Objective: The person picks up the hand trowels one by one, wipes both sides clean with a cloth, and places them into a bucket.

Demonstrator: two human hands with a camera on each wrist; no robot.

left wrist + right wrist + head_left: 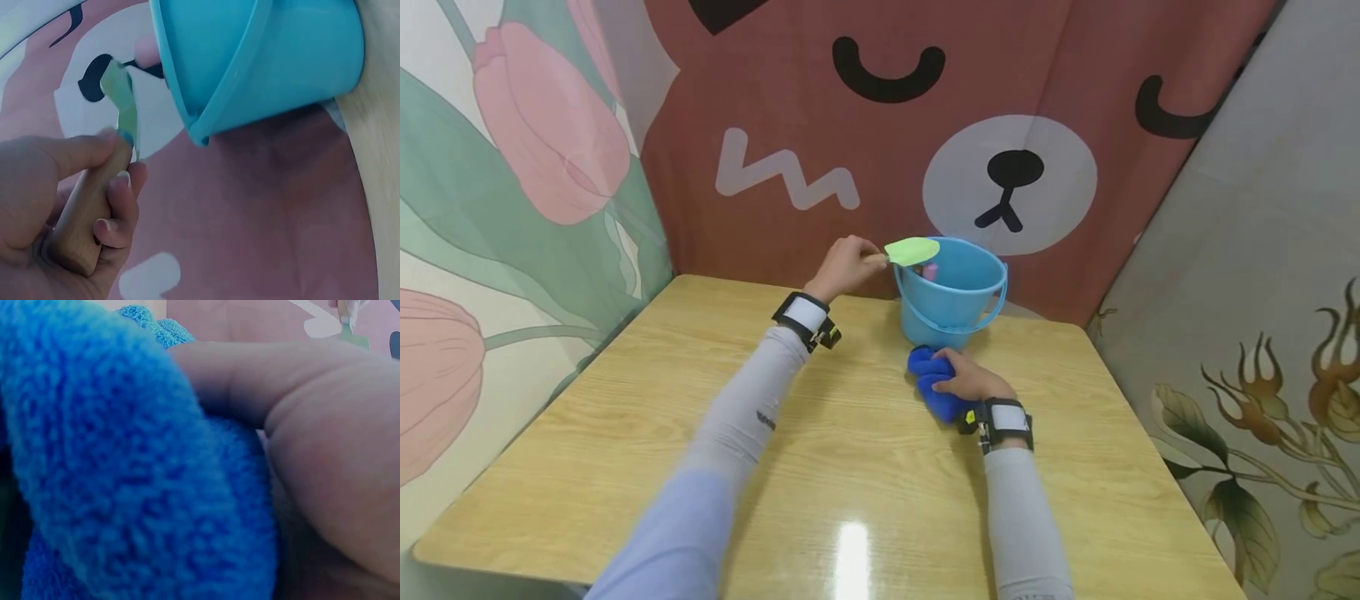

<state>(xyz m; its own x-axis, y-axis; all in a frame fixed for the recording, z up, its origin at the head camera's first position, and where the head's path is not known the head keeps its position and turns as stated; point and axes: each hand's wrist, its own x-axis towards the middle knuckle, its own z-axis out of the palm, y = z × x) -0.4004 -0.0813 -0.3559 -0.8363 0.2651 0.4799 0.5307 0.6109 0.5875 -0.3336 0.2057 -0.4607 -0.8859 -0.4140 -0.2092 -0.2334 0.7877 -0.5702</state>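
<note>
My left hand (844,268) grips the wooden handle of a small toy shovel (912,251) with a light green blade. The blade is level with the bucket's left rim, and in the left wrist view the fingers wrap round the handle (87,209). A light blue bucket (942,315) stands upright at the back of the table, its handle hanging down in front. Before it, my right hand (976,381) holds a bunched blue fluffy towel (938,393), resting on the table. The towel (125,456) fills much of the right wrist view, hiding the fingertips.
Inside the bucket a pink object (930,272) shows near the left wall; its kind cannot be told. The wooden table (842,450) ends at the back against a curtain (760,225) with a bear print. Flowered cloths hang at both sides.
</note>
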